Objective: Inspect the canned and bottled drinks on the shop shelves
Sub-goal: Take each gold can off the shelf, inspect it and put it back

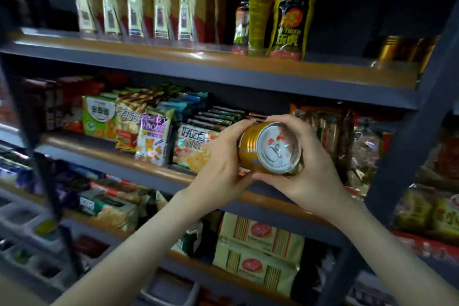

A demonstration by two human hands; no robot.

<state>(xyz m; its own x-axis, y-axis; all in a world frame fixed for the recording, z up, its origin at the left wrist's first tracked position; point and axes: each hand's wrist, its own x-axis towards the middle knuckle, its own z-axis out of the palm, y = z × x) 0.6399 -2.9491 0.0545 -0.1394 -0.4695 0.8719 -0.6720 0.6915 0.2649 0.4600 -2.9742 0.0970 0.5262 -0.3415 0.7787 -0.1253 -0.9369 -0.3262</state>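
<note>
A gold drink can (269, 148) is tipped on its side in front of the middle shelf, its silver pull-tab top facing me. My left hand (221, 169) grips its body from the left. My right hand (308, 169) wraps it from the right, thumb under the rim. On the top shelf stand a row of bottled drinks with gold and red labels (139, 7), black and yellow energy-drink bottles (288, 15), and more gold cans (402, 51) at the far right.
The middle shelf (149, 164) carries snack bags (154, 136) and biscuit packs. Lower shelves hold cracker packs (258, 251) and wrapped sweets. A dark grey upright post (409, 146) stands at the right, another at the left.
</note>
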